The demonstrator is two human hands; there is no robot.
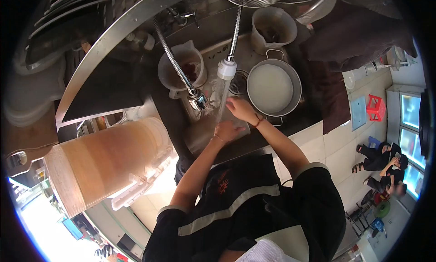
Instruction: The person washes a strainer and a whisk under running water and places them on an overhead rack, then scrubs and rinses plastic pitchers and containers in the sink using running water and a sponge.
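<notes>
Water runs in a stream from a white faucet head point(226, 69) on a flexible metal hose, down into the sink point(195, 135). My left hand point(228, 131) is at the lower end of this stream, fingers loosely stretched to the right, with nothing visible in it. Just above and to its right, my right hand point(240, 108) reaches to the stream with its fingers apart and loosely bent. It holds nothing that I can see. Beside my right hand stands a metal pot point(297, 92) containing whitish liquid.
A second hose with a chrome spray head point(197, 99) hangs left of the stream. Plastic jugs stand at the back left point(163, 71) and back right point(293, 28). A large orange-brown container point(109, 162) is at the left. Two people point(386, 164) sit far right near a red stool point(376, 108).
</notes>
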